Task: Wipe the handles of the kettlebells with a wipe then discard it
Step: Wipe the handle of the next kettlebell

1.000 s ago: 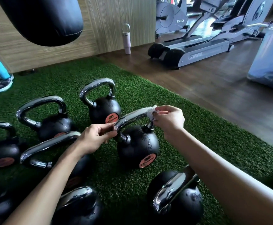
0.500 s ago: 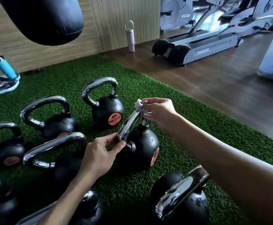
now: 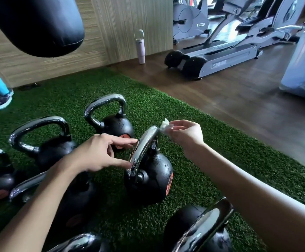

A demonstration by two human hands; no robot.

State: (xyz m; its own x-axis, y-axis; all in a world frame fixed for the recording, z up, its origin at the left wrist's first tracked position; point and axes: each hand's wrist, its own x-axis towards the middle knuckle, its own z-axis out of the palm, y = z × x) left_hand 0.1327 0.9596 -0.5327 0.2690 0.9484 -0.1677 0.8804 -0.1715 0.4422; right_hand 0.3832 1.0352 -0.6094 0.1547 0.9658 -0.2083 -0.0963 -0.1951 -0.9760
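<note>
We see green turf (image 3: 211, 151) bearing black kettlebells (image 3: 153, 180); beside it, wood floor (image 3: 238, 106) carries a bottle (image 3: 140, 50) and treadmill (image 3: 220, 59).

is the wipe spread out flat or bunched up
Bunched up. The wipe is a small crumpled wad pinched by the right hand at the top of the kettlebell handle.

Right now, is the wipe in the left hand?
No, the right hand pinches the wipe beside the top of the kettlebell handle.
</note>
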